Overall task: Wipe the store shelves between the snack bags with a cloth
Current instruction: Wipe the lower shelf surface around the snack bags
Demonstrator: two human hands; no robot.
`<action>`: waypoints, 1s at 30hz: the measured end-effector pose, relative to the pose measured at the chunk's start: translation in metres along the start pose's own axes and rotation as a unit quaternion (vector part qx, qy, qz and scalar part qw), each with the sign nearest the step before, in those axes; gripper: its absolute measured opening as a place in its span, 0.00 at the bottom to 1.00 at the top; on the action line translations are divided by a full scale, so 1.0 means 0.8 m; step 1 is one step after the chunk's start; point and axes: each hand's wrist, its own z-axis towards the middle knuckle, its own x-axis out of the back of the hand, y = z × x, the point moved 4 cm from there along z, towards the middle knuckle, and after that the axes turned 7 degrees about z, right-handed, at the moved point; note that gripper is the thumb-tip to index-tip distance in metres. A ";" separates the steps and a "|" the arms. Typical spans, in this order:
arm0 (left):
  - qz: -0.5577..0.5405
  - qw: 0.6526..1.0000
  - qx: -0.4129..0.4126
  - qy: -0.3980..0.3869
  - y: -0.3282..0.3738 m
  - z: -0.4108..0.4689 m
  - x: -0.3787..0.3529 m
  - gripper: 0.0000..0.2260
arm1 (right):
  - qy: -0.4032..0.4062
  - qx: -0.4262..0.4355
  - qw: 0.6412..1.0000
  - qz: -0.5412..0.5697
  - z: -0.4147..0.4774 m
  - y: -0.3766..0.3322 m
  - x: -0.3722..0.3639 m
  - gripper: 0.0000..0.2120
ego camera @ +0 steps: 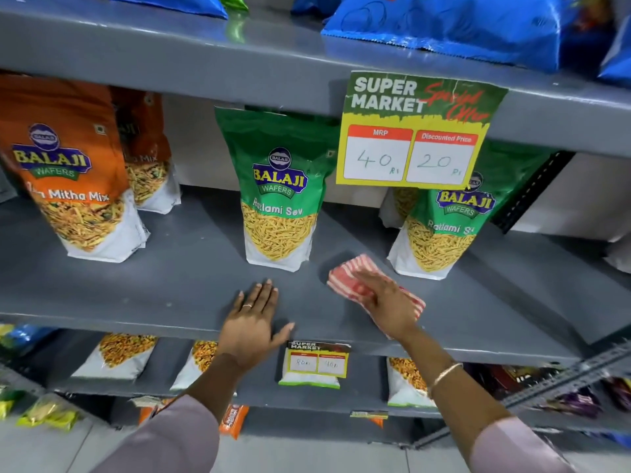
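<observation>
Two pale pink sleeves [177,435] reach in from the bottom edge, forearms stretched toward the grey shelf [170,268]. On that shelf lies the red-and-white striped cloth [348,278], bunched under the right hand [386,302], whose fingers lie flat and slightly spread on top of it, pressing it to the metal; a thin bangle [444,373] circles that wrist. Its place is the bare gap between two green Ratlami Sev bags: the middle bag [278,189] stands just up and left of it, the right bag [440,230] just up and right, neither touching the cloth. Near the shelf's front edge the left hand [254,322] rests palm down, fingers spread, holding nothing, a ring on one finger. Farther left stand two orange Mitha Mix bags [71,172]. A green and yellow price sign [416,131] hangs from the shelf above, partly covering the right bag. Blue bags [444,22] lie on the upper shelf, and more snack bags sit on the shelf below.
</observation>
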 end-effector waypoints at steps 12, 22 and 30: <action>-0.009 1.000 -0.001 -0.009 -0.001 -0.001 -0.003 0.33 | 0.023 -0.054 0.982 0.182 -0.025 -0.017 0.048 0.19; -0.006 1.000 0.007 0.024 0.000 0.000 -0.007 0.35 | -0.070 0.010 0.991 -0.114 -0.034 -0.103 -0.058 0.27; 0.017 0.999 0.004 0.028 0.001 0.003 -0.005 0.42 | 0.078 -0.170 0.974 0.128 0.019 -0.066 0.016 0.20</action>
